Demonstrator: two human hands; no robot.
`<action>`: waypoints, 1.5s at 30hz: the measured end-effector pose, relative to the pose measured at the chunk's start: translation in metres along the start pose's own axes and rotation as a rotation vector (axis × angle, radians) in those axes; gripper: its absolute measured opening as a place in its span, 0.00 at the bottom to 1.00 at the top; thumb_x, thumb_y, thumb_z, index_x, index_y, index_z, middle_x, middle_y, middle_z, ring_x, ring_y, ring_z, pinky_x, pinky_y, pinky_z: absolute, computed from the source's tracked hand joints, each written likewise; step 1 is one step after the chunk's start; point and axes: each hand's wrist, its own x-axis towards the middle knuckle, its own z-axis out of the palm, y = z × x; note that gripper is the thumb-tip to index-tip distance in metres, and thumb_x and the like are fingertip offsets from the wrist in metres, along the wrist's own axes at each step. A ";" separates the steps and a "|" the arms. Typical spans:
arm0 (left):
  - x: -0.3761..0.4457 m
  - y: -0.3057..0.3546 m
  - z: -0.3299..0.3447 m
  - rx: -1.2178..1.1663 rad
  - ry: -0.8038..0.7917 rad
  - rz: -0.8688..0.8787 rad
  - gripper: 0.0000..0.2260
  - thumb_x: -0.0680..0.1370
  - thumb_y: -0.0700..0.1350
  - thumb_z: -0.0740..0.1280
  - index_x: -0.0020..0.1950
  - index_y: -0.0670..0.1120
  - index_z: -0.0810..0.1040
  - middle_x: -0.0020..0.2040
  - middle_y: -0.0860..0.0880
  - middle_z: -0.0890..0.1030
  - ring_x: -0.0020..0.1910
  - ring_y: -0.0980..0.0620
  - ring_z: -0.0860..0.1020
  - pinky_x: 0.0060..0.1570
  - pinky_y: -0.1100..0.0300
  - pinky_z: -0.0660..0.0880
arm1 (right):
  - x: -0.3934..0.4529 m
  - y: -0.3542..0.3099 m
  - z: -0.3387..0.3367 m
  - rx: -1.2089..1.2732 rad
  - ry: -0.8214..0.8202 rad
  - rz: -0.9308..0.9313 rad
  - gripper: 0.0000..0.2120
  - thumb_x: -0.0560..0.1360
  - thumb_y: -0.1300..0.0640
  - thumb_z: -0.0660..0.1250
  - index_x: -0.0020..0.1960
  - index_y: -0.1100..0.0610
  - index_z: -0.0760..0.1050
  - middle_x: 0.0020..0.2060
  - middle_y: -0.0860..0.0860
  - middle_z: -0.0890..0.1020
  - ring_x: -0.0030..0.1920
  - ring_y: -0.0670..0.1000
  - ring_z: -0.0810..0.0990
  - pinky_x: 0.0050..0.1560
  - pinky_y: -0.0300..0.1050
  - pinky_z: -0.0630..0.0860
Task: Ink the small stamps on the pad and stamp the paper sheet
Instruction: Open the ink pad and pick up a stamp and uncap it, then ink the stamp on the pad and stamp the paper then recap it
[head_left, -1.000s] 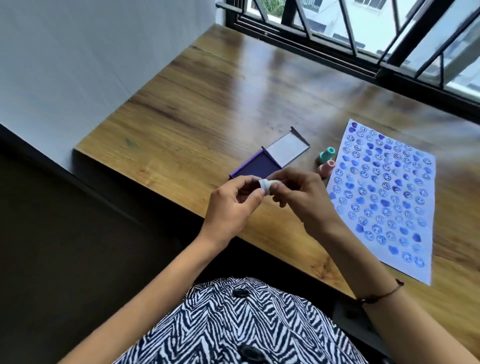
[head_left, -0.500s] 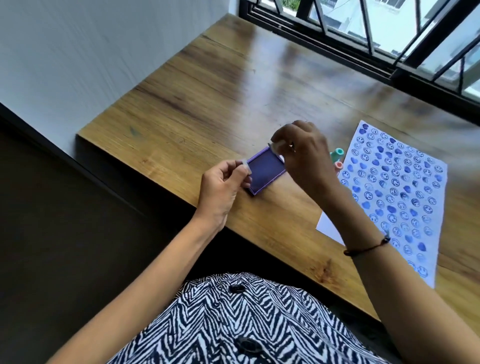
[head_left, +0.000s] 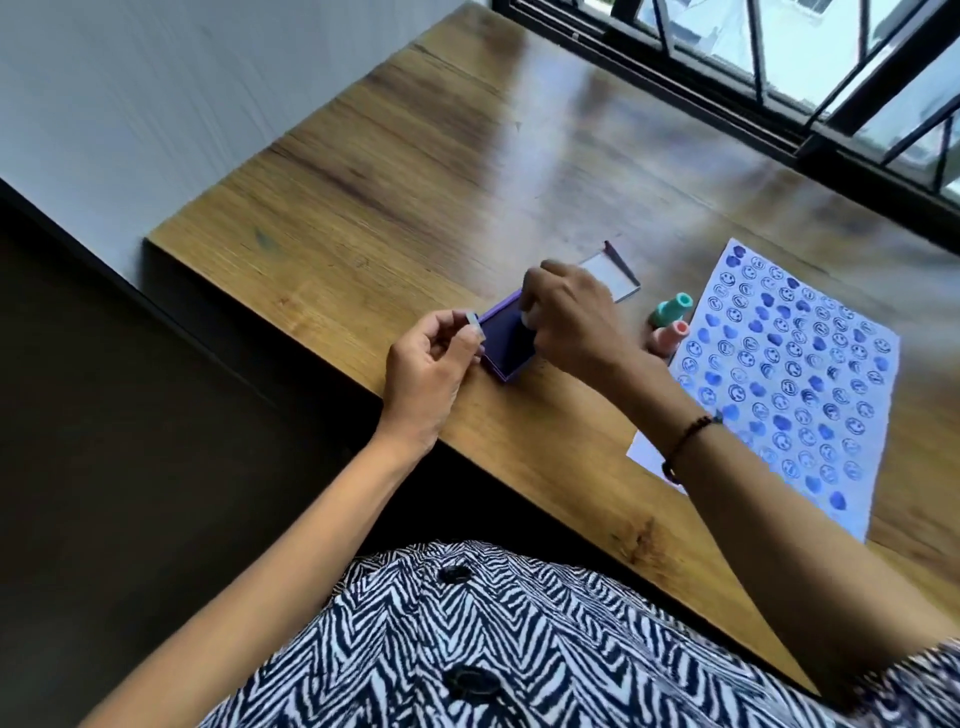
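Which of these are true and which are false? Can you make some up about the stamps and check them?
1. The right hand presses a small stamp onto the ink pad. True.
2. The paper sheet is blank. False: blue stamp marks cover it.
3. The left hand holds a small pale cap. True.
4. The green stamp and pink stamp lie on the paper. False: they lie on the table beside it.

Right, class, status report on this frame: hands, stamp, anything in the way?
Right hand presses a small stamp onto the ink pad. Left hand pinches a small cap. Paper sheet lies unobstructed, nearly full of prints.
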 end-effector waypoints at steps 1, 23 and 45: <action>-0.001 -0.001 0.000 0.008 0.001 -0.004 0.03 0.69 0.46 0.67 0.41 0.50 0.79 0.32 0.58 0.82 0.33 0.57 0.77 0.38 0.64 0.75 | 0.003 0.002 -0.006 0.045 0.017 0.015 0.07 0.67 0.68 0.62 0.43 0.63 0.75 0.45 0.60 0.79 0.45 0.61 0.76 0.38 0.50 0.70; -0.003 -0.003 -0.001 0.003 0.088 0.057 0.04 0.69 0.50 0.66 0.41 0.51 0.78 0.32 0.59 0.82 0.32 0.56 0.79 0.38 0.65 0.77 | -0.007 -0.008 0.003 0.050 0.062 -0.011 0.07 0.68 0.68 0.61 0.44 0.64 0.75 0.45 0.61 0.78 0.41 0.63 0.76 0.37 0.52 0.72; -0.005 0.001 0.001 0.058 0.126 0.034 0.05 0.69 0.50 0.65 0.42 0.53 0.77 0.40 0.47 0.80 0.37 0.51 0.79 0.45 0.52 0.77 | -0.015 -0.035 0.006 0.008 0.077 -0.038 0.05 0.68 0.63 0.62 0.42 0.56 0.74 0.43 0.54 0.80 0.45 0.58 0.77 0.41 0.47 0.61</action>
